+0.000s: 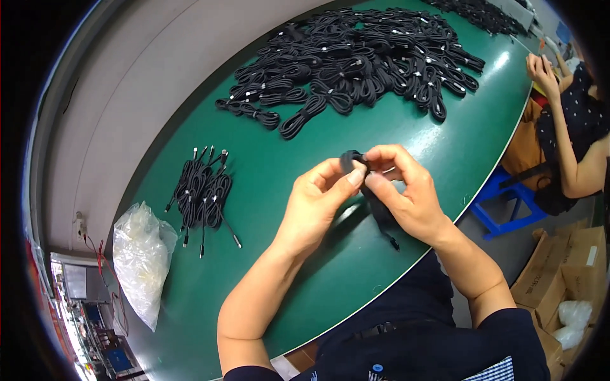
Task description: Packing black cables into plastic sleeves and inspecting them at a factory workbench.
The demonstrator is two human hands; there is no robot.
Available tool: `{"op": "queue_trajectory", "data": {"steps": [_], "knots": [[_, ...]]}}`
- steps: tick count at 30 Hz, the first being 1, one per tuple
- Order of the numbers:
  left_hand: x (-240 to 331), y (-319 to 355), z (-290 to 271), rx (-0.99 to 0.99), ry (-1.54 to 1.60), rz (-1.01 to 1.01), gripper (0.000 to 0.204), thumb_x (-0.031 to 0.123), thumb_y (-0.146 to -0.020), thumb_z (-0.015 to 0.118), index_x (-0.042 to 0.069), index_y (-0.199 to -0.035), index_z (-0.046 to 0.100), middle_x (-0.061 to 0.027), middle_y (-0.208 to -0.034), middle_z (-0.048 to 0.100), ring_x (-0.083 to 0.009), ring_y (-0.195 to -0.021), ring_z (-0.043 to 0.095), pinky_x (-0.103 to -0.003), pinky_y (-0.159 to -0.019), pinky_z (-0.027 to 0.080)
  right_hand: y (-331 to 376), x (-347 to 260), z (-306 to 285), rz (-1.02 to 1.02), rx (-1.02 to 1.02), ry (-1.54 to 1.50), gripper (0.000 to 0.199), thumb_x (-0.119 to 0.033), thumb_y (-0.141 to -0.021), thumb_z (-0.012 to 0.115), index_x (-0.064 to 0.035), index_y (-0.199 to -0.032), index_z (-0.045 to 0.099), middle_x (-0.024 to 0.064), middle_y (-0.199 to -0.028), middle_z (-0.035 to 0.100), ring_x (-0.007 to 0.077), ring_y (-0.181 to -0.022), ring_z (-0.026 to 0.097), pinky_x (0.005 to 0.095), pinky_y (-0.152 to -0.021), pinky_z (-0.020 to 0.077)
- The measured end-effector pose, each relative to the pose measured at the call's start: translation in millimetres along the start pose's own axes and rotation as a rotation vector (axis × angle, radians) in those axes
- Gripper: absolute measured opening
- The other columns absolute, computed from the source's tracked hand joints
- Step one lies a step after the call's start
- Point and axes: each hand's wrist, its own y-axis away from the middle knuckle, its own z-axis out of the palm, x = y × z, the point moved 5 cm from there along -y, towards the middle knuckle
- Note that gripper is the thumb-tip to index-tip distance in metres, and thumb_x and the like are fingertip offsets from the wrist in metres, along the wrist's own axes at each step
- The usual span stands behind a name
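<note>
The left hand (312,202) and right hand (412,195) pinch a black cable (379,213) above a green table (264,159). More cable bundles (346,68) lie beyond the hands.

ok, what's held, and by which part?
A black cable bundle, pinched near its far end by the fingers of the left hand and right hand.

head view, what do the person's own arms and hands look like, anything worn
The left hand and right hand wear no gloves, and no rings or watch show. The left forearm and right forearm are uncovered; dark, short sleeves cover the upper arms.
</note>
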Motion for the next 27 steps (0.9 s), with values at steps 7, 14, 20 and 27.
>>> {"op": "queue_trajectory", "data": {"steps": [7,14,20,27], "knots": [[6.2,6.0,0.4,0.039,-0.365,0.193,0.023,0.024,-0.091,0.06,0.002,-0.085,0.059,-0.0003,-0.081,0.059,-0.0068,-0.076,0.054,-0.024,-0.069,0.046,5.7,-4.0,2.6,0.211,-0.096,-0.019,0.012,-0.004,-0.087,0.061,-0.0014,-0.095,0.053,0.0001,-0.079,0.058,0.0038,-0.068,0.054,0.017,-0.06,0.0439],[21.9,21.3,4.0,0.17,-0.772,0.645,0.019,0.014,-0.085,0.065,0.0,-0.082,0.053,-0.0085,-0.07,0.053,-0.016,-0.062,0.052,-0.028,-0.058,0.044,6.3,-4.1,7.7,0.227,-0.114,0.027,0.009,0.002,-0.086,0.055,0.0013,-0.092,0.049,0.0046,-0.08,0.059,0.0072,-0.067,0.058,0.0207,-0.06,0.0502],[9.3,8.4,6.4,-0.014,-0.416,0.244,0.027,0.025,-0.096,0.045,0.006,-0.115,0.046,-0.008,-0.078,0.055,-0.0127,-0.072,0.054,-0.029,-0.064,0.046,16.6,2.1,16.0,0.207,-0.093,-0.091,0.008,0.003,-0.086,0.051,0.0004,-0.093,0.048,0.0059,-0.078,0.057,0.0089,-0.066,0.058,0.022,-0.058,0.0513],[-1.1,5.9,7.8,0.018,-0.457,0.261,0.033,0.033,-0.099,0.04,0.002,-0.097,0.05,-0.0093,-0.072,0.057,-0.0163,-0.065,0.056,-0.032,-0.059,0.045,15.6,3.8,25.9,0.301,-0.214,-0.073,0.011,-0.002,-0.087,0.055,0.0,-0.098,0.052,0.0016,-0.074,0.057,0.0048,-0.063,0.055,0.0195,-0.055,0.0471]]}}
